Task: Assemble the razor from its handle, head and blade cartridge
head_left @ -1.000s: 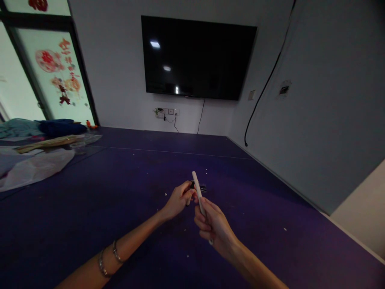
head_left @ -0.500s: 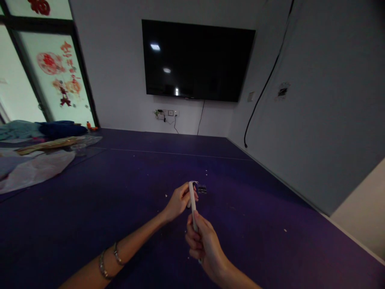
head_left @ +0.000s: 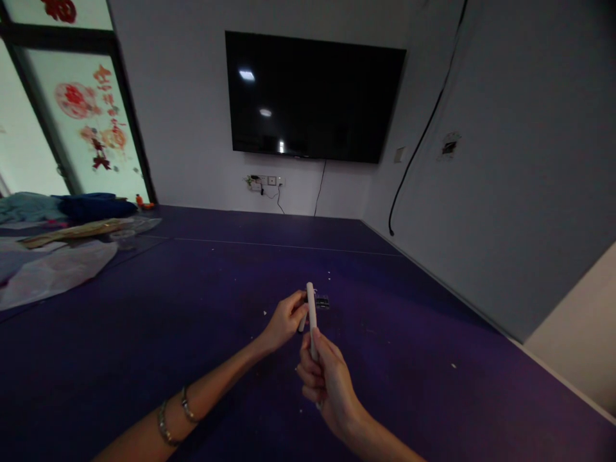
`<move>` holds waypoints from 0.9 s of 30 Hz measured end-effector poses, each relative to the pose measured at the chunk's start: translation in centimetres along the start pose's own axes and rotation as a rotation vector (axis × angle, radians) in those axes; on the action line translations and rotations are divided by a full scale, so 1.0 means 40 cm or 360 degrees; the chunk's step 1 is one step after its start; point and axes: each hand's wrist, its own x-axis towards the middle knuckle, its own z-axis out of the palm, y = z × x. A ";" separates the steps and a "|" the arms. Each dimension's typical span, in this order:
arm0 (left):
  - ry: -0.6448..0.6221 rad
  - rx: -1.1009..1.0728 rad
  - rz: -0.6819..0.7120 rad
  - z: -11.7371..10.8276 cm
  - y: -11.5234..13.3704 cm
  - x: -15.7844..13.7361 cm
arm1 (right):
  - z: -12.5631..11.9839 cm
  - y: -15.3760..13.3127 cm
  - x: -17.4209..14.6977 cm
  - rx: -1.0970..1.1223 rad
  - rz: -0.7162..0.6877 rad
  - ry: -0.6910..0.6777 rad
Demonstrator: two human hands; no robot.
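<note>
Around the white rod [head_left: 312,314], on the purple surface [head_left: 192,289], you have a white scrap [head_left: 453,366] to its right and a small dark piece [head_left: 324,302] just right of its upper part. The rod partly hides the light piece [head_left: 302,325] that your left hand [head_left: 285,322] pinches. Your right hand [head_left: 327,378] grips the rod, whose tip has shifted slightly rightward. Far left of it lies a whitish plastic bag [head_left: 65,269], contents unclear.

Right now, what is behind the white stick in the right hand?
Past the white stick, part of the left hand shows on one side, a small dark object on the other. What the stick directly covers cannot be seen.
</note>
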 end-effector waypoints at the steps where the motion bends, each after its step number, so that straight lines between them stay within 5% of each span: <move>1: 0.0003 0.0009 0.0000 0.000 0.001 0.000 | 0.001 -0.001 -0.001 0.0005 -0.0024 0.0002; 27: 0.0002 -0.0080 -0.0046 0.001 0.007 0.007 | -0.015 -0.011 0.005 0.0011 -0.0040 0.0017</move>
